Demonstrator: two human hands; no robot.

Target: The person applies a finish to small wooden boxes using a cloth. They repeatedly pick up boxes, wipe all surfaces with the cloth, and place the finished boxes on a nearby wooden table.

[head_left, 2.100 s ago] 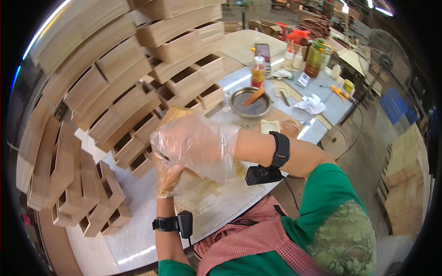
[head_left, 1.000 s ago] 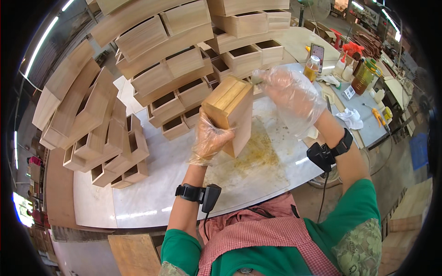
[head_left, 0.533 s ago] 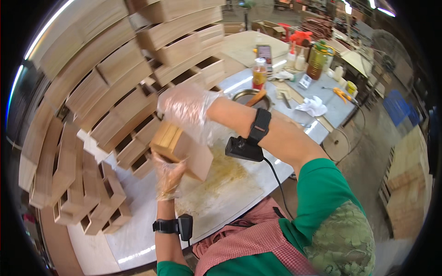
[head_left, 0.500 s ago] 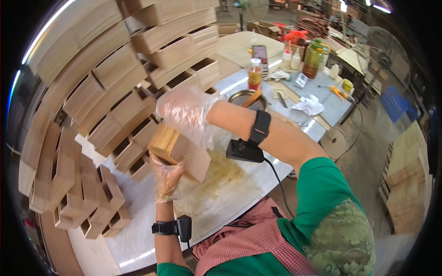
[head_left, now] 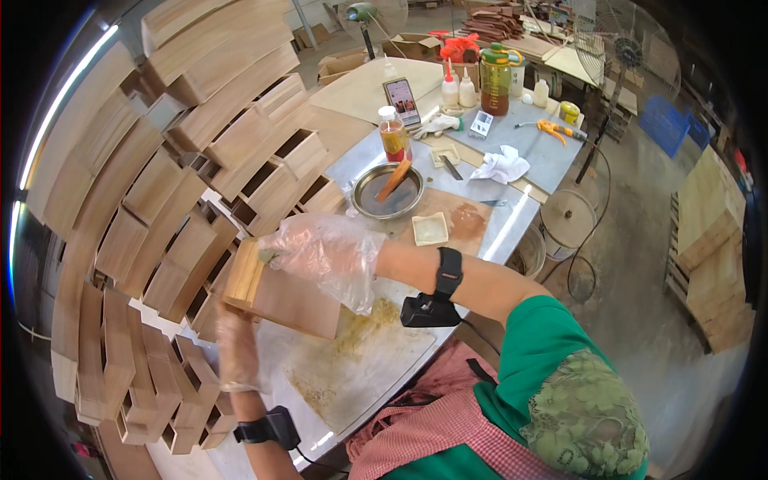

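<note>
A small open wooden box (head_left: 280,292) is tilted above the white worktop (head_left: 376,376). My right hand (head_left: 324,254), in a clear plastic glove, lies across its upper edge and grips it. My left hand (head_left: 238,352), also gloved, holds the box from below at its lower left corner. A patch of yellowish sawdust and glue residue (head_left: 364,328) marks the worktop just right of the box. Both wrists carry black bands with small devices.
Stacks of similar wooden boxes (head_left: 184,176) curve around the left and back. Beyond the box sit a round metal dish (head_left: 388,192) with a brush, a small square sponge (head_left: 430,230), glue bottles (head_left: 458,90), a phone (head_left: 406,100), a rag (head_left: 500,166) and a large jar (head_left: 496,78).
My head has swung between the worktop's right side and the stacks. The box has stayed in both hands, tipped lower and leftward, with my right hand now across its top edge.
</note>
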